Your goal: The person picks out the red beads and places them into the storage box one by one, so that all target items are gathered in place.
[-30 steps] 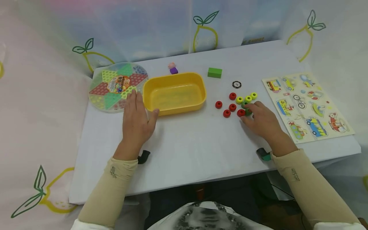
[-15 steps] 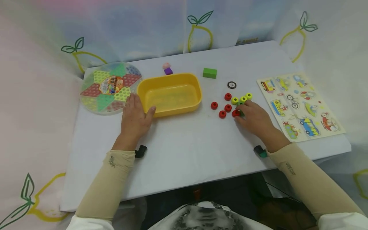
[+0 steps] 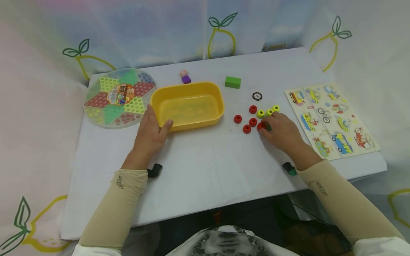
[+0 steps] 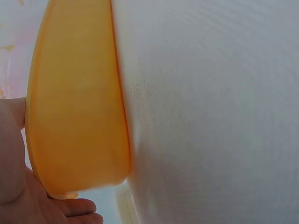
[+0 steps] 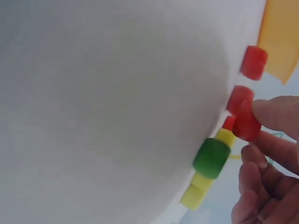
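Observation:
My left hand (image 3: 148, 135) lies along the left end of a yellow plastic basin (image 3: 193, 125), fingers extended and thumb at the near rim. In the left wrist view the fingers reach past the basin's end wall. My right hand (image 3: 283, 133) pinches a red bead (image 5: 246, 122) between thumb and index finger, tilted close over the table. Right beside it stands a green bead (image 5: 211, 158), partly hidden by the hand in the head view. Several more red beads (image 3: 246, 129) and yellow beads (image 3: 260, 113) stand around the fingertips, holes facing up.
A round Chinese checkers board (image 3: 109, 84) lies left of the basin. Behind stand a small pink-and-purple figure (image 3: 185, 79) and a green block (image 3: 232, 82). A black-and-white disc (image 3: 257, 96) lies behind the beads. A picture puzzle board (image 3: 331, 121) lies at right.
The left hand has drawn in against the basin's end. The right fingers have closed in on the red bead. The whole view has shifted slightly.

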Demonstrator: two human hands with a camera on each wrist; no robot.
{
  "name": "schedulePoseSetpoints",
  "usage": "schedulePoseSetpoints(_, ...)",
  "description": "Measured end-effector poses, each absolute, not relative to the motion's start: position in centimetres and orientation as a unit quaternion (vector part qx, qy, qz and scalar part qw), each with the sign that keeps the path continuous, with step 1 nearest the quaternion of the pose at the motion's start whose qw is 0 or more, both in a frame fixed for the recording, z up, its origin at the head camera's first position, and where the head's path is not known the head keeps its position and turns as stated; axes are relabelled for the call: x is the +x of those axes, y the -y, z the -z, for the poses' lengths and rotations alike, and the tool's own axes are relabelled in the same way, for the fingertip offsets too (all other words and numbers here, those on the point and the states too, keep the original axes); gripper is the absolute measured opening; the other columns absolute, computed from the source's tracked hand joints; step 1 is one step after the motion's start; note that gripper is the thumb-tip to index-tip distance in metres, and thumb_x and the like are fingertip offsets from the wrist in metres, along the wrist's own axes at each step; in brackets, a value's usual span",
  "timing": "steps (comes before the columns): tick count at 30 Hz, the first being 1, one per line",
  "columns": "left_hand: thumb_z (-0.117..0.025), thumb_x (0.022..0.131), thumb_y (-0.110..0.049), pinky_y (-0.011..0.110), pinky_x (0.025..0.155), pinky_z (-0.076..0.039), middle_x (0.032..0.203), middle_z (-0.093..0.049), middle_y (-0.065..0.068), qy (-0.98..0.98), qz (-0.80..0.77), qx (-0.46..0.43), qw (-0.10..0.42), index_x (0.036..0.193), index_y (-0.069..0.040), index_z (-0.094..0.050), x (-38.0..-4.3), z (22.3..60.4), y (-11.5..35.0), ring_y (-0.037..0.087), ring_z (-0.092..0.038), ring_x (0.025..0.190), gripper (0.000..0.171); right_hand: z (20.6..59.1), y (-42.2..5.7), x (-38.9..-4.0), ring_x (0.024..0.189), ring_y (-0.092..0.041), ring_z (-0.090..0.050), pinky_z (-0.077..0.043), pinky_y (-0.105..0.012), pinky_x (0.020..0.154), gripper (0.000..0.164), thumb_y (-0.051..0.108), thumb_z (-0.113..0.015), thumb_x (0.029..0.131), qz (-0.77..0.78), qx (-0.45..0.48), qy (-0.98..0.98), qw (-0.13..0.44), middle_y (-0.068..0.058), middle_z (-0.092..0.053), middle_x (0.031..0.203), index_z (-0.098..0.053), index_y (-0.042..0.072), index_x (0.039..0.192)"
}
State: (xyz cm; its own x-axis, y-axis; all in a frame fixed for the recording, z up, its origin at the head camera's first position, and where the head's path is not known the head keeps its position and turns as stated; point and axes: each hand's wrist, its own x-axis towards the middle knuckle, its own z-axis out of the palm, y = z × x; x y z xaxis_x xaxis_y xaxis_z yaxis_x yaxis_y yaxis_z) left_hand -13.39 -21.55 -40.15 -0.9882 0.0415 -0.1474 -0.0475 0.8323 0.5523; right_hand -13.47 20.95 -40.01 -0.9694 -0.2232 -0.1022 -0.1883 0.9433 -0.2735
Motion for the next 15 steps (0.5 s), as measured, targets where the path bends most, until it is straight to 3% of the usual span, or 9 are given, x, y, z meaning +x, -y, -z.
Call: schedulePoseSetpoints(15, -0.039, 0.107, -0.061, 0.057, 0.132, -0.004, 0.173, 0.005, 0.029, -0.954, -0.288, -0.007, 0.083, 0.164, 0.001, 0.016, -13.2, 40.0, 21.6, 0.043, 0.001, 0.163, 0.101, 37.7, -19.2, -14.4, 0.106, -0.033, -0.061, -0.054, -0.048, 0.090, 0.036, 0.024, -0.067, 0.102, 0.272, -0.076, -0.956, 0.083, -0.018, -0.068, 0.117, -0.066, 0.002, 0.132)
